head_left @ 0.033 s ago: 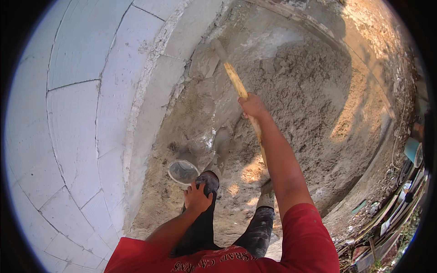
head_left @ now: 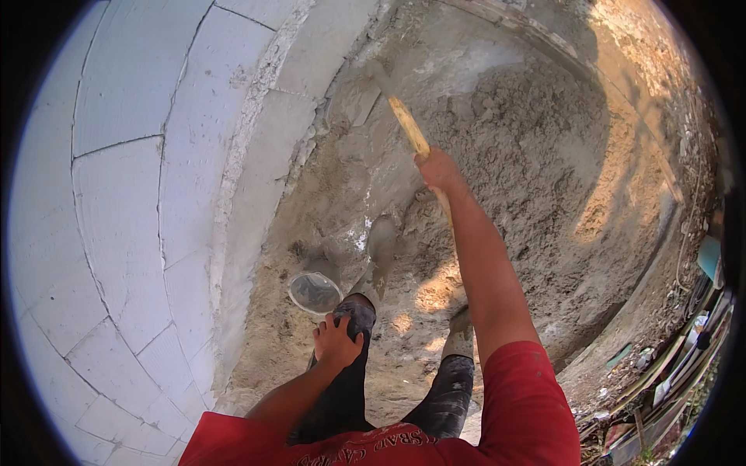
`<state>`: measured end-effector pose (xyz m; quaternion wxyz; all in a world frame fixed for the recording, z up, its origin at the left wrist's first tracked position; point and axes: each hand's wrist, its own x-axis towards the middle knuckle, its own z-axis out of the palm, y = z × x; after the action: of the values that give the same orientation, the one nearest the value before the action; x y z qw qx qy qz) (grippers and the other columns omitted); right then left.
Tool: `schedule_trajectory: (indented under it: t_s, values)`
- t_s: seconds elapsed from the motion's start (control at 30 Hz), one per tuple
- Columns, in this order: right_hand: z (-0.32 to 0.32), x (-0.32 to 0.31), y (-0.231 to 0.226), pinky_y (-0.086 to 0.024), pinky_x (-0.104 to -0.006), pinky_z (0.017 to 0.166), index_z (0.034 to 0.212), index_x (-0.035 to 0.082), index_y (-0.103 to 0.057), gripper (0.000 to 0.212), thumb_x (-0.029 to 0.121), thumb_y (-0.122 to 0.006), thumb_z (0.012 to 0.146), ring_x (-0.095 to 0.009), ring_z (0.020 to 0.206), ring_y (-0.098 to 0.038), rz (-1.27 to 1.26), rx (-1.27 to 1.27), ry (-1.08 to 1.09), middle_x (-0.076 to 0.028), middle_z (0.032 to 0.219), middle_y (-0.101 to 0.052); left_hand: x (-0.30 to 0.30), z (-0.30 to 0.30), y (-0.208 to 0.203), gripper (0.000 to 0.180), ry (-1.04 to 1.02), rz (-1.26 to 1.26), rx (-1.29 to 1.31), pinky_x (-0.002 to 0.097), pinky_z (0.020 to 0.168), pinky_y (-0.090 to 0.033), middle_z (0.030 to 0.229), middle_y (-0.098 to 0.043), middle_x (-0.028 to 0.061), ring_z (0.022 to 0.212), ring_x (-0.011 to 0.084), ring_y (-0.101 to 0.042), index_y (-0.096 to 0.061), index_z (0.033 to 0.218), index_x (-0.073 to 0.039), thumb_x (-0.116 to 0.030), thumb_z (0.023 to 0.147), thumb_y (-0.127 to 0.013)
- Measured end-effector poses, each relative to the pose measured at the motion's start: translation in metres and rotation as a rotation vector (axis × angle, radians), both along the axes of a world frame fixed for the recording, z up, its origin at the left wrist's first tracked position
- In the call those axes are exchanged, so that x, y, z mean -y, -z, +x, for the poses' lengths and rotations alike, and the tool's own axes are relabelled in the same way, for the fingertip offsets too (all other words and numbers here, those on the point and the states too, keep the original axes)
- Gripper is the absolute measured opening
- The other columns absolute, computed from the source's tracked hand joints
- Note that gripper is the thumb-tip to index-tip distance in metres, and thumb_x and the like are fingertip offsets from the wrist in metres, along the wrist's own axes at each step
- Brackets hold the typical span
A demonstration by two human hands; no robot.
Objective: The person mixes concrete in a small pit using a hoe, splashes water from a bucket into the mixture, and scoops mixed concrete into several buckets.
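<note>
My right hand [head_left: 440, 169] is wrapped round the pale wooden handle of a hoe [head_left: 407, 124]. The hoe's cement-covered blade [head_left: 359, 103] lies at the far end, low against the foot of the white block wall. Beneath the hand the handle runs back and is partly hidden by my forearm. My left hand [head_left: 336, 342] rests on my left knee with its fingers spread, holding nothing. Just beyond that knee stands a grey mortar-smeared bucket [head_left: 293, 297]. Wet grey mortar [head_left: 528, 147] is heaped to the right of the hoe.
The white block wall [head_left: 116, 210] curves along my left side. Boards [head_left: 536, 31] edge the mortar at the far side. At the lower right lie long strips and scraps [head_left: 660, 388], with a teal container [head_left: 709, 256] above them. My boots [head_left: 381, 248] stand in the mortar.
My right hand has shifted slightly farther away and to the right, along with the hoe handle. My left hand stays on the knee.
</note>
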<state>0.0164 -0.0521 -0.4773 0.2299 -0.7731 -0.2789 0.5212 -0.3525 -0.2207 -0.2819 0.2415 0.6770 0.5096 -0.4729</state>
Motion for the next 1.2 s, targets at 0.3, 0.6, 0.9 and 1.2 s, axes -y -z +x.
schedule_trajectory:
  t_s: [0.3,0.6,0.9,1.2]
  values:
    - [0.158,0.136,0.043,-0.052,-0.0510,0.089,0.140,-0.005,-0.039,0.058,0.037,-0.048,0.100,-0.041,0.102,-0.066,-0.290,0.343,-0.301,-0.028,0.110,-0.067,0.055,0.017,0.012,0.057,0.051,0.204,0.001,0.0500,0.100,-0.039,0.130,-0.046,0.0174,0.120,0.0364,-0.049,-0.058,0.128,-0.012,-0.047,0.084,-0.065]
    - [0.212,0.251,-0.185,-0.051,-0.0402,0.051,0.115,-0.004,-0.050,0.041,0.032,-0.056,0.097,-0.025,0.051,-0.060,-0.353,0.225,-0.077,-0.015,0.073,-0.062,0.031,0.027,0.005,0.059,0.023,0.135,-0.119,0.0494,0.103,-0.039,0.132,-0.046,0.0158,0.123,0.0346,-0.049,-0.056,0.133,-0.014,-0.051,0.087,-0.060]
    - [0.203,0.257,-0.327,-0.044,-0.0370,0.049,0.115,0.003,-0.048,0.031,0.017,-0.062,0.091,-0.023,0.051,-0.055,-0.298,0.327,-0.223,-0.013,0.071,-0.055,-0.006,0.018,0.006,0.061,-0.048,0.020,-0.157,0.0493,0.105,-0.037,0.138,-0.043,0.0165,0.128,0.0354,-0.046,-0.051,0.136,-0.011,-0.051,0.090,-0.056]
    - [0.048,0.017,-0.044,-0.053,-0.0388,0.063,0.124,-0.002,-0.052,0.047,0.033,-0.058,0.093,-0.023,0.058,-0.064,-0.066,-0.089,-0.199,-0.015,0.078,-0.066,-0.003,0.011,0.013,0.060,-0.030,0.079,-0.139,0.0473,0.102,-0.039,0.132,-0.045,0.0148,0.121,0.0332,-0.051,-0.054,0.134,-0.013,-0.051,0.087,-0.059]
